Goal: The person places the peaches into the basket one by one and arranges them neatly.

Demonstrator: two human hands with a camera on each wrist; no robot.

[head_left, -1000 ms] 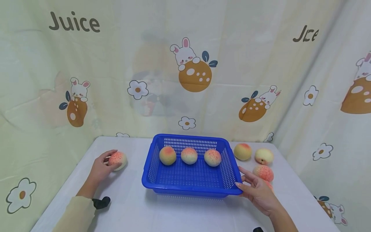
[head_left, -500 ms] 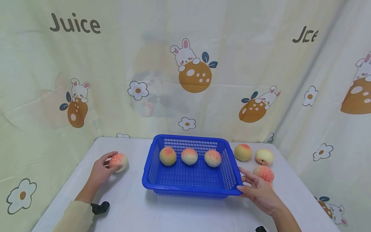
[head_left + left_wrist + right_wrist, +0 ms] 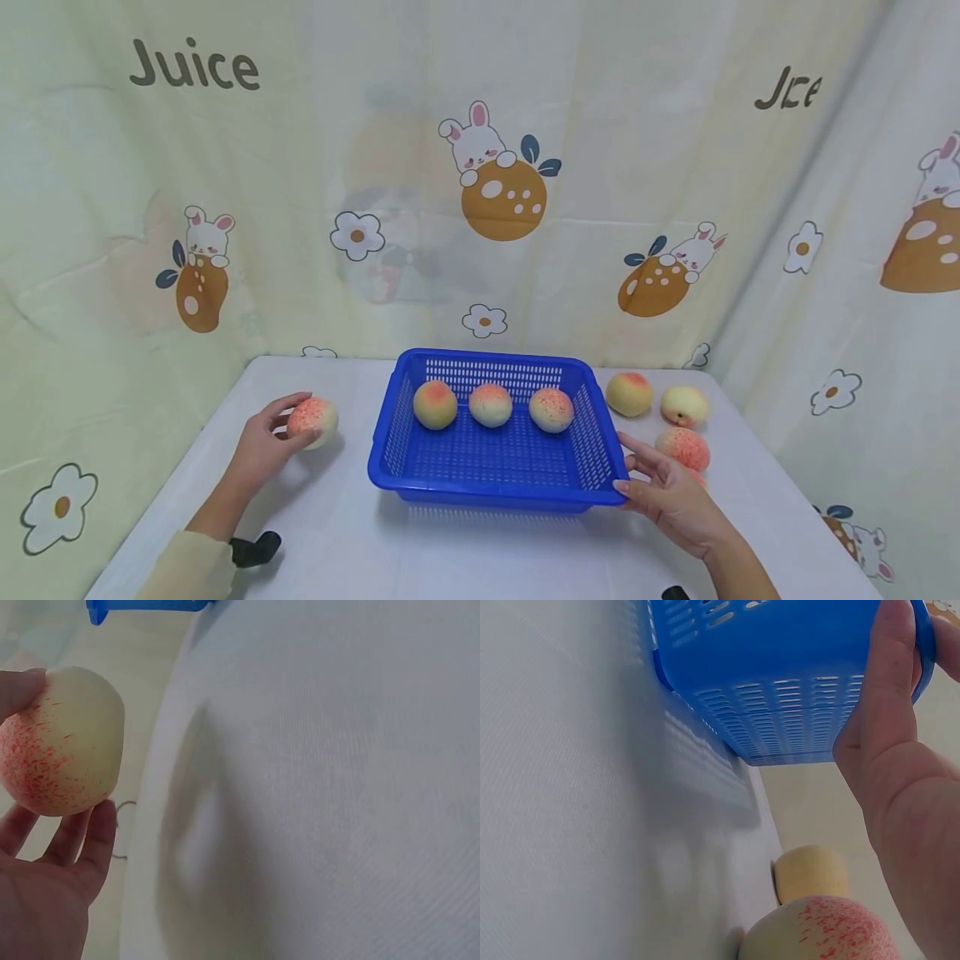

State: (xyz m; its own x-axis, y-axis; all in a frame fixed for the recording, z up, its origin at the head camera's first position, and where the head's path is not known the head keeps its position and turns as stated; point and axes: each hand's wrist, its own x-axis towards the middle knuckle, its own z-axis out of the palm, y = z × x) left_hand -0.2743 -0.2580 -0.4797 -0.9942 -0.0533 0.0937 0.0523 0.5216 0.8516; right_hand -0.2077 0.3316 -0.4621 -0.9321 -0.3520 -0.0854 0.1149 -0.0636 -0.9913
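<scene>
My left hand (image 3: 264,440) grips a pale peach with red speckles (image 3: 315,421), thumb on one side and fingers on the other. In the left wrist view that peach (image 3: 71,750) is raised over the white table, its shadow falling below. My right hand (image 3: 667,493) pinches the right rim of a blue plastic basket (image 3: 495,492) near its front corner. Inside, along the back, lie three peaches: a yellowish one (image 3: 435,406), a pale pink-topped one (image 3: 491,405) and a speckled one (image 3: 551,410). The right wrist view shows the hand's fingers (image 3: 891,682) at the basket's rim.
Right of the basket several more peaches lie on the table, among them a yellow one with a red top (image 3: 629,394), a pale yellow one (image 3: 684,406) and a red-speckled one (image 3: 682,449). A printed curtain (image 3: 405,167) hangs behind the white table (image 3: 480,558).
The left hand has moved slightly right toward the basket, carrying the peach with it. The right hand stays at the basket's rim, and the basket has not visibly moved.
</scene>
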